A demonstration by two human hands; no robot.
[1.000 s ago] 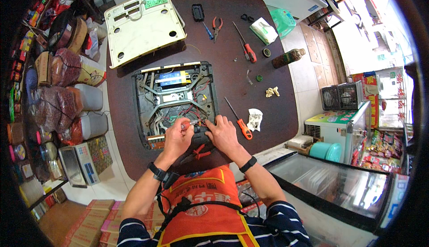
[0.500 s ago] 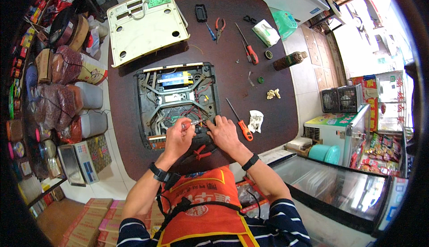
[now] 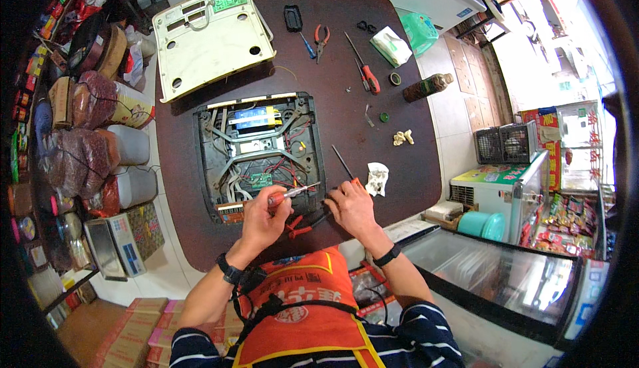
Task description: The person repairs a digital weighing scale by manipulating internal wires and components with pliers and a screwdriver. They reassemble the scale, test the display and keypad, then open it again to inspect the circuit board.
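Note:
My left hand (image 3: pixel 263 218) is closed around a small screwdriver (image 3: pixel 286 195) with a red handle, its metal shaft pointing right over the near right corner of an opened black device base (image 3: pixel 263 158). Inside the base are a metal cross frame (image 3: pixel 256 147), a blue-and-yellow box (image 3: pixel 255 118), a green circuit board (image 3: pixel 261 180) and loose wires. Just right of the base, my right hand (image 3: pixel 353 209) has its fingers bent together at the tabletop; anything between them is hidden. It partly covers an orange-handled screwdriver (image 3: pixel 343 162). Red-handled pliers (image 3: pixel 295 227) lie between my hands.
On the brown table (image 3: pixel 373 148) are a cream device cover (image 3: pixel 210 45), pliers (image 3: pixel 322 42), a red screwdriver (image 3: pixel 368 78), a tissue pack (image 3: pixel 391 46), a dark bottle (image 3: pixel 429 87) and crumpled tissue (image 3: pixel 377 179). A glass-topped freezer (image 3: pixel 492 288) stands at the right.
My right hand has moved right, off the base's near corner onto the table by the orange screwdriver. My left hand has drawn back slightly with its screwdriver. The view has shifted a little.

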